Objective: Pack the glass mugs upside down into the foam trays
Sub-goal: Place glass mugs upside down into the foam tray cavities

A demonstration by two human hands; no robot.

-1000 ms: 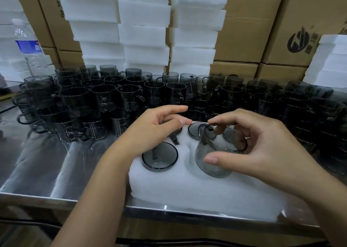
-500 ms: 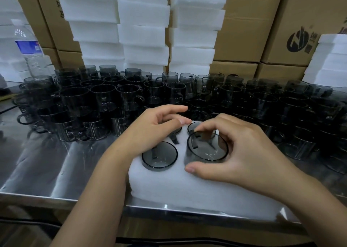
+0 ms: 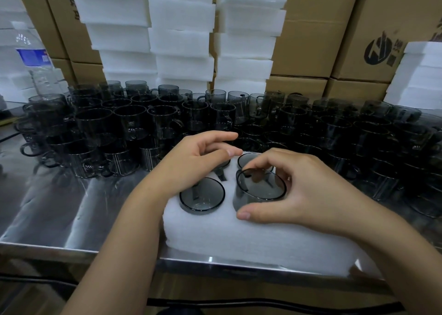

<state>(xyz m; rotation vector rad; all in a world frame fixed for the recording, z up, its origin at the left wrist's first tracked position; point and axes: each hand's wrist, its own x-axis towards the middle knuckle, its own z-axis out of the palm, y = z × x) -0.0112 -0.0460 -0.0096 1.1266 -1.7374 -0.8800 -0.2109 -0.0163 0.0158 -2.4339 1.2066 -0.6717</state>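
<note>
A white foam tray [image 3: 239, 238] lies at the front edge of the steel table. My right hand [image 3: 318, 190] grips a smoky grey glass mug [image 3: 260, 188] upside down, thumb in front and fingers over its base, with the mug partly sunk in the tray's front-right slot. Another upside-down mug [image 3: 202, 195] sits in the front-left slot and a third [image 3: 248, 159] in the back-right one. My left hand [image 3: 191, 161] rests with relaxed fingers over the back-left slot, hiding most of what is under it.
Many loose grey glass mugs [image 3: 129, 123] crowd the table behind and to the right of the tray. Stacks of white foam trays [image 3: 181, 39] and cardboard boxes [image 3: 311, 39] stand at the back. A water bottle [image 3: 35, 58] is at far left.
My right hand turned the tilted mug base-up and lowered it into the front-right slot. My left hand stayed in place.
</note>
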